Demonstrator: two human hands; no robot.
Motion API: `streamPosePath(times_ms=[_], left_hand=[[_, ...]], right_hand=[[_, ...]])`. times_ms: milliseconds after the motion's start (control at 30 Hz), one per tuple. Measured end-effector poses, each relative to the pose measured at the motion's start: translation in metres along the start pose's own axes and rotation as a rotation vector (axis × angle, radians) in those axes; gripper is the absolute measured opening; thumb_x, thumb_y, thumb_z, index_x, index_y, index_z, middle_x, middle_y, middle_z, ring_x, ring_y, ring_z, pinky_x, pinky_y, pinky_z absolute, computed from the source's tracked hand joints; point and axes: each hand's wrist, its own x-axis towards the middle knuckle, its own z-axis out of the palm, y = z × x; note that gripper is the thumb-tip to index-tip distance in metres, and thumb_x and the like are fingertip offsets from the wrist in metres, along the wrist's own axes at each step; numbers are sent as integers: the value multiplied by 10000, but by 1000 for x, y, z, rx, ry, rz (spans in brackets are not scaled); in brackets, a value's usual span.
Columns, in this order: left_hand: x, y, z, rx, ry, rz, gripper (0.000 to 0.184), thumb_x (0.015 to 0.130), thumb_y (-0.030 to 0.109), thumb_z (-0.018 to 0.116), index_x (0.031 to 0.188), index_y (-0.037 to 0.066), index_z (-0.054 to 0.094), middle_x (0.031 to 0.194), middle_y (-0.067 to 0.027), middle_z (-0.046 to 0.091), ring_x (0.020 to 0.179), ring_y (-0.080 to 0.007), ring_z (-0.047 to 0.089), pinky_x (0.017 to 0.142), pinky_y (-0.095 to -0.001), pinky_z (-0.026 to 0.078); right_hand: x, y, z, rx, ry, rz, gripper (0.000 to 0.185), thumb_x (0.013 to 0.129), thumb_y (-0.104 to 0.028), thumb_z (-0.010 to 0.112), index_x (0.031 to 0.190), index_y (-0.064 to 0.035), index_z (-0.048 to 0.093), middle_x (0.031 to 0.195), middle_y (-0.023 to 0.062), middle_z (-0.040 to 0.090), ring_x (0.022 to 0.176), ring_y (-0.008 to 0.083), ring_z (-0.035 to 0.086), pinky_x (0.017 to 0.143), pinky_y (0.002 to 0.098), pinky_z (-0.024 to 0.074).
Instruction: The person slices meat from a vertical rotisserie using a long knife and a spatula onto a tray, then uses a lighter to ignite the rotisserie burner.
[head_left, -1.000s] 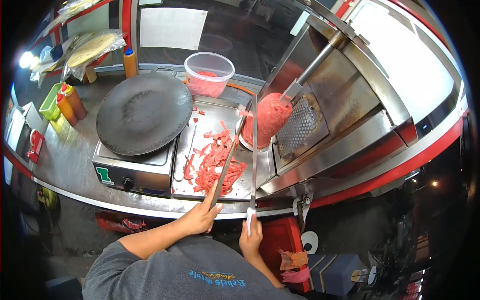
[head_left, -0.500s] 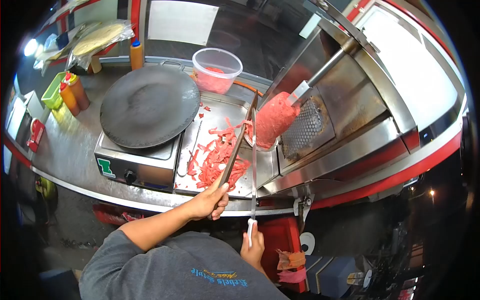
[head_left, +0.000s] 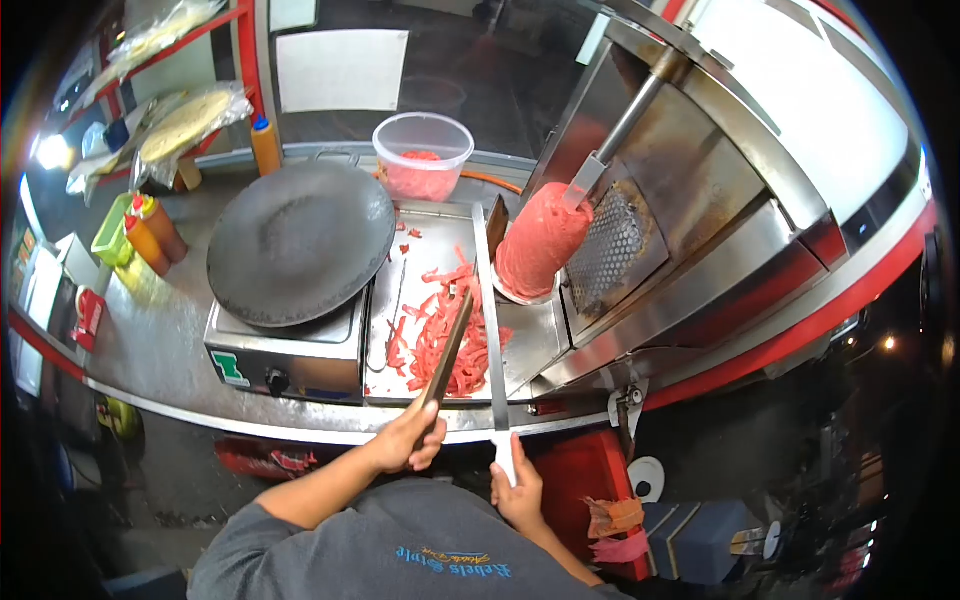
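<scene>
My left hand (head_left: 408,438) is closed around dark metal tongs (head_left: 450,350), whose tips point up over a heap of red meat strips (head_left: 448,325). The strips lie on a metal tray (head_left: 440,222). In my right hand (head_left: 518,490) is the white handle of a long knife (head_left: 492,335). Its blade crosses above the tray, to the left of a red meat cone (head_left: 545,240) and apart from it. The cone stands on a spit (head_left: 640,105) in front of the grill's perforated plate (head_left: 608,245).
A round black griddle (head_left: 300,240) sits on a burner left of the tray. Behind stands a clear tub (head_left: 422,155) of red meat. Sauce bottles (head_left: 155,232), a green basket (head_left: 113,235) and bagged flatbreads (head_left: 185,130) are at left. A red bin (head_left: 585,500) is below the counter.
The tongs have moved down and left from beside the cone to over the meat strips. The knife blade has swung left, away from the cone. The camera view has shifted slightly.
</scene>
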Motion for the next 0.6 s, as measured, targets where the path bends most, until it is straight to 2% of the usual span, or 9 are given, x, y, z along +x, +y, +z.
streamPosePath(times_ms=[100,133,233,300,333,400,433,533,600], left_hand=[[-32,-10,9,319,38,49,693,1193,405,350,1729,332,-82,804,-37,429,487,-112,425,501,-279,471],[-39,-12,13,363,41,41,718,1193,382,357,1728,338,-121,800,-43,428,486,-115,430,510,-286,481],[-48,-9,27,550,120,18,757,1187,323,392,1734,248,-126,720,-31,448,500,-124,463,523,-301,479],[-49,-8,26,628,139,3,783,1180,303,415,1732,183,-128,693,-31,481,505,-140,492,537,-325,480],[-48,-5,27,672,136,0,784,1179,301,415,1732,187,-131,701,-42,497,509,-149,509,554,-334,492],[-46,-2,32,748,162,-19,791,1179,305,416,1728,181,-139,700,-52,521,516,-163,533,573,-345,507],[-44,0,32,758,159,-11,791,1179,304,415,1727,180,-141,697,-54,524,518,-167,539,577,-349,511],[-40,-8,30,784,159,-11,794,1178,294,411,1722,176,-155,685,-66,540,525,-183,563,591,-373,526],[-32,-5,36,797,188,-26,798,1176,288,414,1721,181,-159,699,-74,554,530,-189,578,587,-372,527]], right_hand=[[66,-26,11,-187,195,-416,600,1000,19,679,1571,45,496,1131,250,709,972,330,702,882,408,569],[81,-34,14,-209,244,-462,593,1000,20,681,1565,42,504,1142,256,699,972,339,699,866,409,570],[99,-27,10,-359,377,-601,593,1000,15,693,1564,24,510,1154,256,687,979,359,685,862,421,568],[75,14,1,-449,400,-683,597,1023,35,650,1593,18,475,1150,204,673,893,256,660,771,359,549],[56,42,-5,-497,411,-729,599,1034,45,628,1607,15,457,1148,178,666,851,205,648,726,328,540],[21,86,-12,-404,337,-513,591,1035,45,624,1602,20,459,1153,215,662,907,276,666,769,386,561],[23,97,-14,-366,316,-489,585,1040,39,620,1600,27,456,1189,254,667,964,325,676,823,418,564],[83,22,-5,-382,307,-691,593,1039,36,624,1605,27,448,1195,260,674,969,333,679,849,397,557],[104,0,-2,-397,283,-599,596,1032,33,637,1599,28,455,1197,265,677,989,349,680,875,391,551]])
